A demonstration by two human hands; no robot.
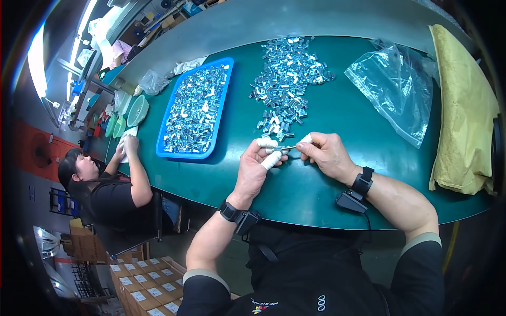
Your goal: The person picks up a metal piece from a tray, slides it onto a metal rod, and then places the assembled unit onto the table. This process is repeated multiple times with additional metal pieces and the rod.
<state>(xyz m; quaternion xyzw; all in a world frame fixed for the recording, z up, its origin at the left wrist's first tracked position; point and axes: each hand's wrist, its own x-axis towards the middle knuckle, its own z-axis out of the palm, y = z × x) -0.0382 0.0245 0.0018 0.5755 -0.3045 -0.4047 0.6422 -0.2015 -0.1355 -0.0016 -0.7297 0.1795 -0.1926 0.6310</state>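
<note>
Metal piece (276, 149), seemingly between left fingers (271, 160)

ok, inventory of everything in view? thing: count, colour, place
bench: one, green, across view
loose metal pieces: many, silver, mid-bench
tray: one, blue, left of loose pieces
tray pieces: many, silver, inside tray
plastic bags: at least two, clear, right and left on bench
package: one, yellow, far right
bowls: at least three, green, left of tray
cartons: many, brown, lower left
co-worker: one, black top, left
background clutter: uncountable, mixed, upper left
held piece: one, silver, left hand
thin rod: one, metallic, right hand
wrist devices: two, black, one per wrist
left hand: one, white finger covers, centre
right hand: one, white finger cover, centre
</note>
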